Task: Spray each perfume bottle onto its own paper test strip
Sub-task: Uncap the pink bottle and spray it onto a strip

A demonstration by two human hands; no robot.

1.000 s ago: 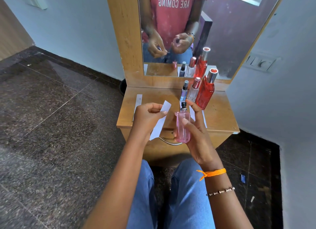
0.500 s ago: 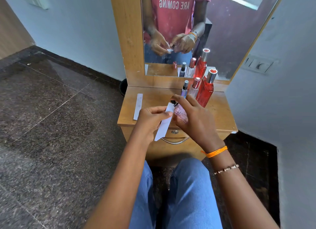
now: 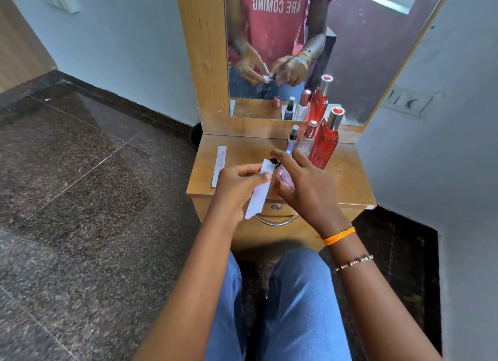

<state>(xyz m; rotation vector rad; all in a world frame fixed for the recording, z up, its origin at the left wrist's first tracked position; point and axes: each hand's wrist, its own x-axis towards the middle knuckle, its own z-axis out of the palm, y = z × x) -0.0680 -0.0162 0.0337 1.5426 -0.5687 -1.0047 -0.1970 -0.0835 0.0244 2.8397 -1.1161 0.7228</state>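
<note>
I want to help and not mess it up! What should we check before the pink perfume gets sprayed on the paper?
1. Right hand grips the pink bottle: ok.
2. Left hand pinches the strip: ok.
3. Nozzle is beside the strip's top end: ok.
4. Nozzle hole faces the paper: cannot tell.
5. Fingertip sits on the pump: ok, a finger arches over it.
6. Other strip lies well off to the left on the table, away from the spray: ok.
</note>
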